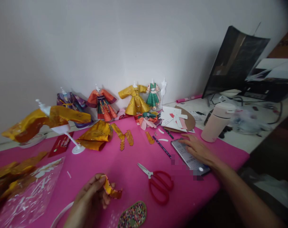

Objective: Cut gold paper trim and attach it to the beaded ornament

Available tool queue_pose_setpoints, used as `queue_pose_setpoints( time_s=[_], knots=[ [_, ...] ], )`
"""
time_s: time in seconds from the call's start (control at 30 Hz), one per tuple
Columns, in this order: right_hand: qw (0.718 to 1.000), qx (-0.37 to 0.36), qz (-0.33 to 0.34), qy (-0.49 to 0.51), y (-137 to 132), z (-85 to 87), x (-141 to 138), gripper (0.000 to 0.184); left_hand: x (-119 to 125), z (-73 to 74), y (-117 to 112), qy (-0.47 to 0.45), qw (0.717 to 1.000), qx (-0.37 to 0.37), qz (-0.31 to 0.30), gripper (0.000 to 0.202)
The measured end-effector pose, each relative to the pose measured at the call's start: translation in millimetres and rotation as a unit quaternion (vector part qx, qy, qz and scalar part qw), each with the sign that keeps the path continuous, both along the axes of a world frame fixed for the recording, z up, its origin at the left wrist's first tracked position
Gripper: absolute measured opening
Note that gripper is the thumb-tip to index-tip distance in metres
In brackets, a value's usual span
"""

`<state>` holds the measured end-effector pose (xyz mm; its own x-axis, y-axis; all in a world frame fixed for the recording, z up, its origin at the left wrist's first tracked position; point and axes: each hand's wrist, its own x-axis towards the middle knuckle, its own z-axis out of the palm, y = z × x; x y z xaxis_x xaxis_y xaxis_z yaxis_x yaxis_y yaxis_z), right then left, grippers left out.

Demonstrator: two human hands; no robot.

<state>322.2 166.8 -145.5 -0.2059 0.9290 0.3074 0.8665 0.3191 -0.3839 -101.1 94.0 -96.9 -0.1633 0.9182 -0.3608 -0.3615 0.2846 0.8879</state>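
Between the thumb and fingers of my left hand (94, 191) is a narrow strip of yellow fabric (112, 192) with dark marks along its edges, its free end curling to the right. My right hand (196, 148) reaches over a smartphone (187, 155) lying face up, fingers stretched out, fingertips at the far part of its lit screen. Red-handled scissors (159, 185) lie partly spread between my hands. Nearest my left hand on the front side is an oval pincushion (133, 215) full of coloured pinheads. Cut yellow pieces (121, 136) and a dark pencil (162, 147) lie farther back.
Small dress forms wear doll outfits along the wall, among them a yellow dress (135, 99). A white stand (69, 139) with a yellow garment leans at left, near a plastic bag (32, 193). A pink bottle (217, 122) and a monitor (236, 60) stand right.
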Motion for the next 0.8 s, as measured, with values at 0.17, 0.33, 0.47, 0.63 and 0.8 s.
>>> queue_pose_setpoints(
  time_s=[0.17,0.33,0.47,0.63,0.8],
  knots=[
    [1.0,0.002,0.009,-0.019,2.7,0.0,-5.3,0.047,-0.6,-0.1,0.7,0.008,1.0,0.001,-0.015,0.036],
    [1.0,0.012,0.013,-0.009,3.2,-3.4,-8.3,0.047,2.3,3.4,0.5,0.008,1.0,0.003,-0.011,0.033],
    [1.0,0.02,0.005,0.013,4.0,-2.9,-7.3,0.044,2.3,3.8,-0.1,0.007,1.0,-0.002,0.0,0.033],
    [0.997,0.028,-0.033,0.063,-8.8,2.4,2.8,0.038,1.1,1.9,0.0,0.002,1.0,0.013,-0.017,0.033],
    [0.989,0.05,-0.072,0.123,-44.1,0.1,12.5,0.033,2.4,3.3,0.2,0.001,1.0,0.003,-0.013,0.035]
  ],
)
